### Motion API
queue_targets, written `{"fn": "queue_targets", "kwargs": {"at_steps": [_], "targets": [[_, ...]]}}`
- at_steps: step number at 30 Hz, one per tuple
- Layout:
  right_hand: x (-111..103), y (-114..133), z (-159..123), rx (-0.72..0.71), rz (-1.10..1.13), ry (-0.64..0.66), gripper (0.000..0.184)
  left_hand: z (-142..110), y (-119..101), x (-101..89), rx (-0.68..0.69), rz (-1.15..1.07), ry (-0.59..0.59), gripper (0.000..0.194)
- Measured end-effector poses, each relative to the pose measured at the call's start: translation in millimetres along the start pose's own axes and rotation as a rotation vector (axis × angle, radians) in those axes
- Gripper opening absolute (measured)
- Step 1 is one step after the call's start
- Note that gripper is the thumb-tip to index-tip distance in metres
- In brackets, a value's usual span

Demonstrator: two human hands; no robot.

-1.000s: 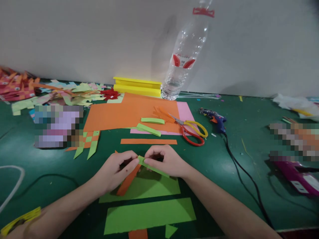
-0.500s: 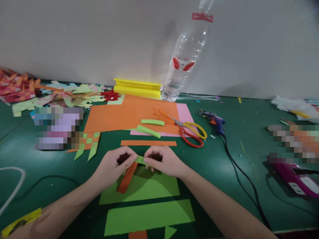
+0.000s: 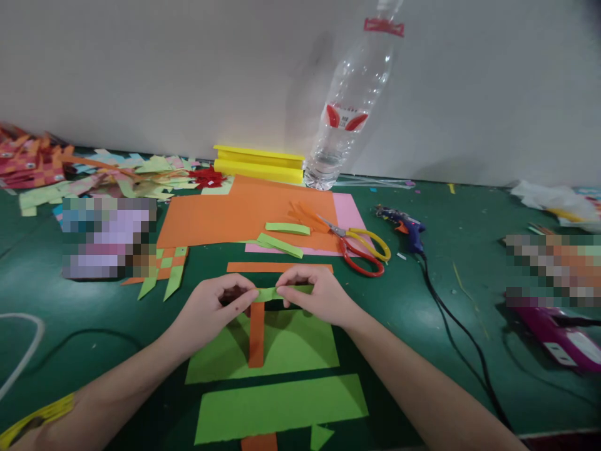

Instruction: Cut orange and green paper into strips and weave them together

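Note:
My left hand pinches the left end of a green paper strip, close to where an orange paper strip hangs down from it. My right hand is closed on the same green strip farther right, and its tail shows behind the fingers. How the two strips join is hidden by my left fingertips. Below them lie a green sheet and a second green piece. Just beyond my hands, another orange strip lies flat on the table.
Scissors rest partly on orange paper, near two folded green strips. A glue gun with a black cord lies to the right. A tall plastic bottle leans by the wall. Woven paper lies left.
The orange strip has swung from a slant to hanging nearly straight down. My right hand has moved slightly right and up along the green strip, whose tail now shows.

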State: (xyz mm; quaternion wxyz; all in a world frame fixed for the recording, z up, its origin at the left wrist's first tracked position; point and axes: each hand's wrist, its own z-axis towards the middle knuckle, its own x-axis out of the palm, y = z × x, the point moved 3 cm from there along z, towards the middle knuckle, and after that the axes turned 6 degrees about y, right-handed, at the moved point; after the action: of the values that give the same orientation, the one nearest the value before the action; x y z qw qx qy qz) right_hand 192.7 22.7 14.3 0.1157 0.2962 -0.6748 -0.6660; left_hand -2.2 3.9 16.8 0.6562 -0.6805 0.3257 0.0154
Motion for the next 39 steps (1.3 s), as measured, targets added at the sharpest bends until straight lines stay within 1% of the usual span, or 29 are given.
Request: {"fn": "queue_targets", "kwargs": {"at_steps": [3, 7, 11, 14, 18, 20, 24, 28, 32, 35, 39], "targets": [[-2.7, 1.2, -0.4, -0.011, -0.015, -0.001, 0.012, -0.8, 1.7, 1.2, -0.007, 0.011, 0.015, 0.025], [-9.2, -0.4, 1.0, -0.028, -0.046, -0.022, 0.014, -2.0, 1.7, 0.0, -0.012, 0.034, -0.012, 0.027], [-21.3, -5.9, 3.6, -0.038, -0.124, -0.094, 0.018, -0.4, 0.1, -2.8, -0.018, 0.016, -0.032, 0.027], [-32.2, -6.6, 2.4, -0.094, -0.288, -0.216, 0.021, 0.5, -0.5, -4.8, -0.013, 0.002, -0.037, 0.026], [-43.1, -3.3, -1.3, -0.181, -0.642, -0.414, 0.016, 0.0, 0.2, -5.1, 0.012, 0.023, -0.023, 0.025], [-44.8, -3.1, -1.2, -0.236, -0.783, -0.445, 0.013, -0.4, 0.8, -3.4, 0.035, 0.051, 0.004, 0.025], [-47.5, -7.5, 1.6, -0.298, -0.923, -0.48, 0.013, -1.2, 2.8, 0.2, 0.066, 0.107, 0.051, 0.026], [-53.7, -11.8, 2.7, -0.257, -1.068, -0.567, 0.017, -0.8, 4.5, 1.1, 0.072, 0.141, 0.06, 0.026], [-60.2, -18.4, 3.3, -0.131, -1.189, -0.618, 0.023, -0.5, 3.7, 0.5, 0.076, 0.15, 0.054, 0.026], [-61.6, -25.7, 4.5, -0.06, -1.23, -0.617, 0.028, -0.6, 3.3, -0.1, 0.072, 0.136, 0.055, 0.026], [-59.5, -33.5, 7.1, -0.035, -1.249, -0.576, 0.033, 0.5, 4.7, -0.8, 0.06, 0.116, 0.055, 0.025]]}}
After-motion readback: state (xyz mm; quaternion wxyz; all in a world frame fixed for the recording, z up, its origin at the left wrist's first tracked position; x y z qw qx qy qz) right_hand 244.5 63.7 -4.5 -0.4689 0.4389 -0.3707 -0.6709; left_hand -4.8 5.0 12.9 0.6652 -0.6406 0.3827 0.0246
